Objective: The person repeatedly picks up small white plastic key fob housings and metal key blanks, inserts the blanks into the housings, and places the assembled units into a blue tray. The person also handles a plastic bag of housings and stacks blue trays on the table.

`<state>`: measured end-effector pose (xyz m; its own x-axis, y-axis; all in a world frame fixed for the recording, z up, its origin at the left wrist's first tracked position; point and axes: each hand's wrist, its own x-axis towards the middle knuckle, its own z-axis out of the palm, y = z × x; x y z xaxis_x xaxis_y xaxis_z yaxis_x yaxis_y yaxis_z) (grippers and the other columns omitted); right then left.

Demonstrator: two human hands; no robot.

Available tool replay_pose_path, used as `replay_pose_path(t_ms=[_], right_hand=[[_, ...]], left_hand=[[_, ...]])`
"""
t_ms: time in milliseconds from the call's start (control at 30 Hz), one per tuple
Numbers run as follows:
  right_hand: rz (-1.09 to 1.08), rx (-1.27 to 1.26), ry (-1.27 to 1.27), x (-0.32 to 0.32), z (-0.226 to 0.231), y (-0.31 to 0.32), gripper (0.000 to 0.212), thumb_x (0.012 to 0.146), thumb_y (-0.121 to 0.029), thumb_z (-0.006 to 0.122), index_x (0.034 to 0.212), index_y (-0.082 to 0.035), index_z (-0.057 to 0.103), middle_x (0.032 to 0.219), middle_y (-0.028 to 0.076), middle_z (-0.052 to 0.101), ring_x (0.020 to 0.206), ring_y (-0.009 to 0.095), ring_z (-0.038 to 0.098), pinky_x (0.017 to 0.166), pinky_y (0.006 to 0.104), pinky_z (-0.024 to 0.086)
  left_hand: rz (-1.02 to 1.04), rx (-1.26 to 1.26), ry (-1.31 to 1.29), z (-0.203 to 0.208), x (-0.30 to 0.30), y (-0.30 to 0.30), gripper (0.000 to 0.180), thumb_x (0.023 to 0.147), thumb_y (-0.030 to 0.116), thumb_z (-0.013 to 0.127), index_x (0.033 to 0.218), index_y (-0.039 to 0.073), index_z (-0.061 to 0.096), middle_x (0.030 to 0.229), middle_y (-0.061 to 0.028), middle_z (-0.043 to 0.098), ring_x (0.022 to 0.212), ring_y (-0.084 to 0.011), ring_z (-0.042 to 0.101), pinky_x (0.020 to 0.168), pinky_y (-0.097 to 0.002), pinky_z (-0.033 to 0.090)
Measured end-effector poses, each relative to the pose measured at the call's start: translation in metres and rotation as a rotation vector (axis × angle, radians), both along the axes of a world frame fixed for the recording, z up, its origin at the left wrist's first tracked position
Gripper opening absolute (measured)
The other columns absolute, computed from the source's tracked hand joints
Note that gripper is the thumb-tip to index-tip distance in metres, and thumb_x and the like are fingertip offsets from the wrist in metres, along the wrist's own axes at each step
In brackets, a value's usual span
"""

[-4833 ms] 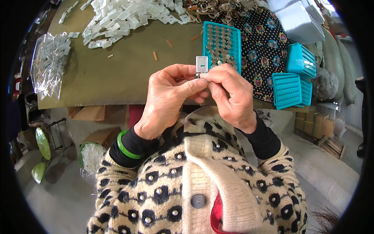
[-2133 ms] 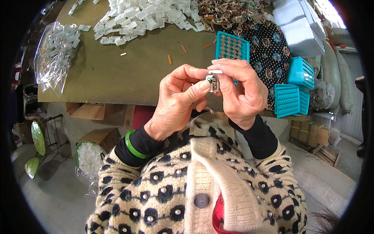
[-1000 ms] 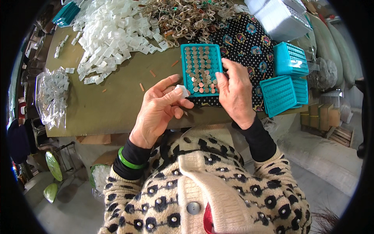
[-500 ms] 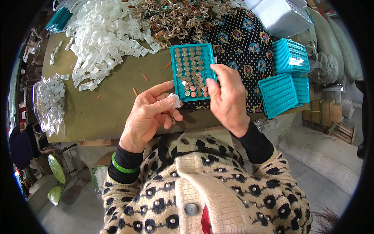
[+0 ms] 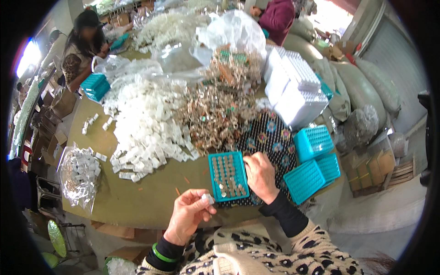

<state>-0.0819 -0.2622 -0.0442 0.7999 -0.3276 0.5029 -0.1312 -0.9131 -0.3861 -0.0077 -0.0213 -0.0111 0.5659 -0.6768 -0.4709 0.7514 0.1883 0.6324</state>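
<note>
The left hand [image 5: 187,215], low in the frame just left of centre, pinches a small white plastic piece [image 5: 208,199] between thumb and fingertips. To its right, the right hand [image 5: 260,175] lies with fingers curled against the right edge of a teal tray [image 5: 228,176] filled with small metal parts; whether it grips anything cannot be told. Above the tray spread a heap of white plastic pieces [image 5: 144,123] and a tangle of metal clips [image 5: 215,105]. More teal trays [image 5: 313,160] sit at right.
</note>
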Motion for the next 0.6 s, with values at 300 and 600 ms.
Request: replay_pose_path(t_ms=[300, 600], right_hand=[[0.023, 0.028, -0.023, 0.000, -0.005, -0.004, 0.006, 0.082, -0.006, 0.068, 0.086, -0.005, 0.064, 0.089, 0.008, 0.059, 0.085, 0.028, 0.059, 0.074, 0.0386, 0.049], [0.079, 0.105, 0.026, -0.002, -0.008, -0.015, 0.007, 0.081, -0.004, 0.067, 0.083, -0.005, 0.060, 0.083, 0.009, 0.059, 0.081, 0.029, 0.060, 0.070, 0.0403, 0.049]], left_hand=[[0.008, -0.199, 0.021, -0.006, -0.005, 0.014, 0.022, 0.096, 0.003, 0.061, 0.117, -0.004, 0.062, 0.096, -0.0145, 0.069, 0.084, -0.0267, 0.071, 0.071, -0.0352, 0.062], [0.040, -0.200, 0.020, -0.006, -0.007, 0.028, 0.024, 0.096, 0.003, 0.062, 0.118, -0.003, 0.062, 0.096, -0.0126, 0.070, 0.084, -0.0259, 0.071, 0.075, -0.0389, 0.062]])
